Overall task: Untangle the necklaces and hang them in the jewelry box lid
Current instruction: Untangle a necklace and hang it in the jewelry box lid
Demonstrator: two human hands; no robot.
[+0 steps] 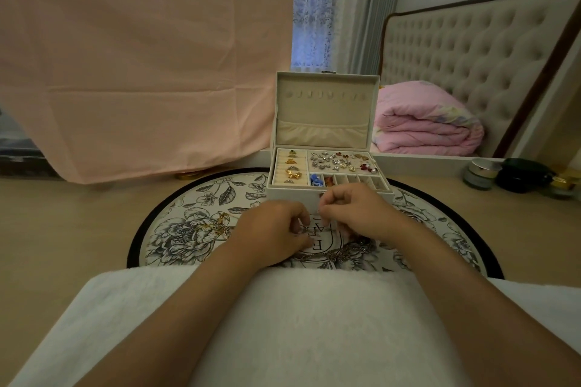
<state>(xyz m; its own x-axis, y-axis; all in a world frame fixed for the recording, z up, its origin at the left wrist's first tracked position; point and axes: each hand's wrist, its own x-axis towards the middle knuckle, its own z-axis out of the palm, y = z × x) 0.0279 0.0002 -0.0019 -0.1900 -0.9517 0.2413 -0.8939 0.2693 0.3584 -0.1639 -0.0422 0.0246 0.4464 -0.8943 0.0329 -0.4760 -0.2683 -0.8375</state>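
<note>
Two hands are held close together just in front of an open jewelry box point(286, 195). On both the left hand point(273, 232) and the right hand point(352, 214) the fingers are curled and the fingertips pinch a fine silvery chain. The rest of the silver chain tangle point(345, 252) is heaped just below the right hand on a round floral mat point(176, 229), which is laid on the pale wooden tabletop point(63, 223). A gold necklace point(217, 226) is seen on the mat beside the left hand. Untangling is judged to be the step in hand, as nothing is yet hung. Next, one thin, limp strand must be teased free without jerking. It must then be lifted to the small hooks point(323, 94) in the upright, velvety beige jewelry box lid point(314, 111).
</note>
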